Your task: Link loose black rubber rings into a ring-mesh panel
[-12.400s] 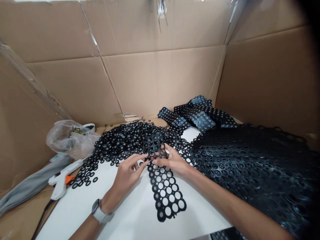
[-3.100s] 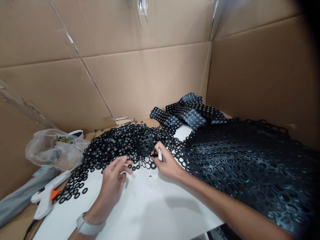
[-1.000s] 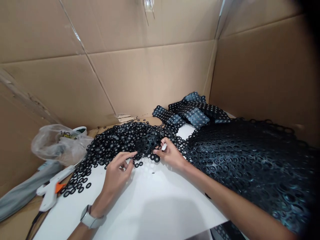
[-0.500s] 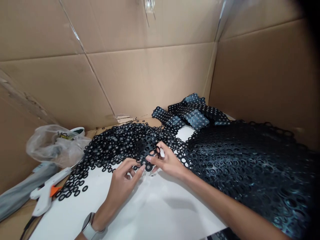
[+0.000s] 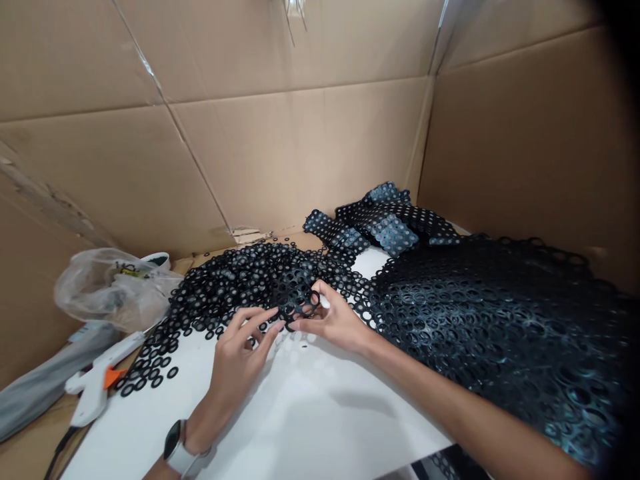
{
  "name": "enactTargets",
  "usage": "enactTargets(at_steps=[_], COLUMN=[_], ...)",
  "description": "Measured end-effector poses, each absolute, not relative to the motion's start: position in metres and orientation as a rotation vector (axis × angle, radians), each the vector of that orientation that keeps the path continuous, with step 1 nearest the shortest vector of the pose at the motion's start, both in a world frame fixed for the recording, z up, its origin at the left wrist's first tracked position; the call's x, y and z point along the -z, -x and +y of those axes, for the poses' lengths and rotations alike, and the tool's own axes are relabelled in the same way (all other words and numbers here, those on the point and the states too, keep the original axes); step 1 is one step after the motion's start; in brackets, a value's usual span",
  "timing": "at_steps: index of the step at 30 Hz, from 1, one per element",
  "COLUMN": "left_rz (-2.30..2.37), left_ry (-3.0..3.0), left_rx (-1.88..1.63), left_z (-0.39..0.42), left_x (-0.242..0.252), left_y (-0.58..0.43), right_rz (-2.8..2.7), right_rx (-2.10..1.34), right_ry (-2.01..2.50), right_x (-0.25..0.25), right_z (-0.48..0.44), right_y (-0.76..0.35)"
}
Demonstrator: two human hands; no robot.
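Note:
A small piece of joined black rings [image 5: 296, 288] is held up over the white board, in front of a heap of loose rings. My right hand [image 5: 340, 323] grips its right edge, thumb in front and the other fingers partly hidden behind. At the lower left edge of the piece, my left hand [image 5: 243, 350] pinches with thumb and fingertips. Whether a single loose ring is between those left fingertips is too small to tell. The loose black rings [image 5: 220, 287] lie just beyond both hands.
On the right spreads a large sheet of joined black rings [image 5: 480, 320]. Folded black dotted strips [image 5: 385, 220] lie at the back. A white glue gun [image 5: 97, 387] and a clear plastic bag [image 5: 110, 290] are at left. The white board [image 5: 300, 427] stretches below; cardboard walls [image 5: 300, 153] enclose the space.
The ring piece has tilted, and more open rings show near my right fingers. My left hand has shifted slightly left and up, its fingertips still at the piece's edge.

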State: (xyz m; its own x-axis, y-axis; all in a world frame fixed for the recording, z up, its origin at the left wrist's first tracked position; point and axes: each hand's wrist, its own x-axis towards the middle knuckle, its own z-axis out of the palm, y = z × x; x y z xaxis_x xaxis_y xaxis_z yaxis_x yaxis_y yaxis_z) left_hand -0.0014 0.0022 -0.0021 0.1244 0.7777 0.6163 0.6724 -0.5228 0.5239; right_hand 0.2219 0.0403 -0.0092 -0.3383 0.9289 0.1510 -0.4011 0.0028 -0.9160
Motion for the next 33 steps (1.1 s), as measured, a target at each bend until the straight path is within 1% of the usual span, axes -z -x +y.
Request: enactTargets(at_steps=[5,10,13,16,21,23,26,29,33], left_rz=[1.337,1.326,1.434,1.584,1.704,1.669,1.498,1.343,1.330], left_ry=[-2.307,-1.960,-1.832,-1.757,-1.783,-1.838,-1.935,-1.995,-1.930], left_rx=[-1.246,-1.107,-1.159,-1.268,-1.337,-1.372,-1.408,-1.345,-1.270], left_z=[0.004,0.004,0.011,0.026,0.040,0.035,0.019,0.007,0.004], left_x=[-0.001,0.002,0.008,0.010,0.008,0.005,0.001,0.001,0.007], left_y=[0.003,-0.003,0.003,0.024,0.056,0.052,0.031,0.010,-0.003], right_rz=[-1.105,-1.251,-1.301,-1.219,-1.142,-1.109,-1.058,-1.038,-1.038], right_rx=[-1.667,-1.617,-1.548,-1.523,-1.543,-1.547,-1.558,-1.588,-1.631], right_ry=[0.616,0.615,0.654,0.692,0.696,0.696,0.679,0.648,0.610], right_x=[0.009,0.008,0.011,0.014,0.020,0.021,0.019,0.017,0.019], right_z=[0.040,0.036,0.036,0.041,0.051,0.052,0.050,0.047,0.042], right_y=[-0.221,-0.219,-0.218,-0.220,-0.224,-0.223,-0.218,-0.213,-0.211])
